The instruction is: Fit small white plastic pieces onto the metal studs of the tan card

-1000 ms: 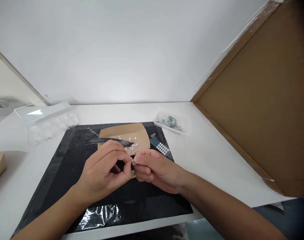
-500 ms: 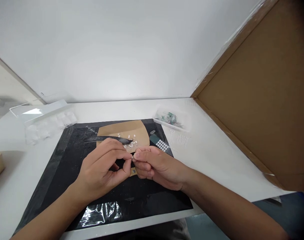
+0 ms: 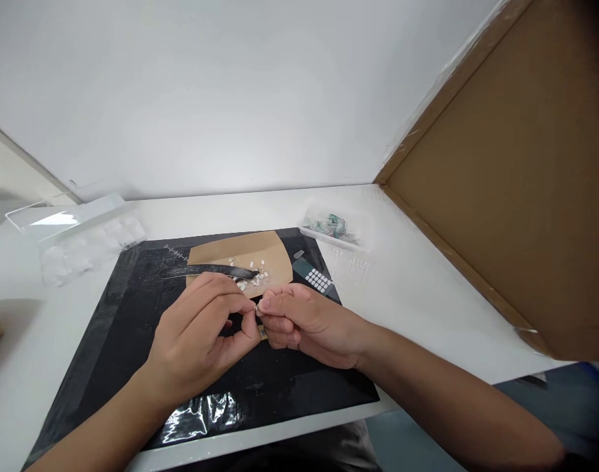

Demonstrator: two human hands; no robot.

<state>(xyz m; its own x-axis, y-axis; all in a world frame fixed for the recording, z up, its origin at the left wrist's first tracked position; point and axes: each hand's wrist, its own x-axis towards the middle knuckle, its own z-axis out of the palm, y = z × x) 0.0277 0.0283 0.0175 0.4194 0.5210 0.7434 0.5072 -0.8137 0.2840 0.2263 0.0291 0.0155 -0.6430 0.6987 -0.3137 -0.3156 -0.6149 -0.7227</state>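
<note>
Above the black mat [image 3: 122,341], my left hand [image 3: 201,334] and my right hand [image 3: 304,321] meet fingertip to fingertip. A tiny shiny piece [image 3: 257,309] shows between them, too small to name. The right thumb and index finger pinch it, with the other fingers curled in. The left index finger touches it from the other side, its thumb just below. A small yellowish piece [image 3: 263,332] shows under the hands, mostly hidden. Just behind lies a tan sheet [image 3: 274,252] bearing several small white pieces [image 3: 243,285] and the tip of a dark curved strip [image 3: 215,269].
A green card with white oval stickers [image 3: 319,280] lies on the mat's right edge. Behind it stands a clear tray of small packets [image 3: 334,226]. A clear compartment box [image 3: 87,242] is at the left. A cardboard panel [image 3: 500,177] rises on the right.
The view has shifted slightly. My fingers stay together at the tiny piece, and the left thumb has moved a little lower, away from the left index fingertip.
</note>
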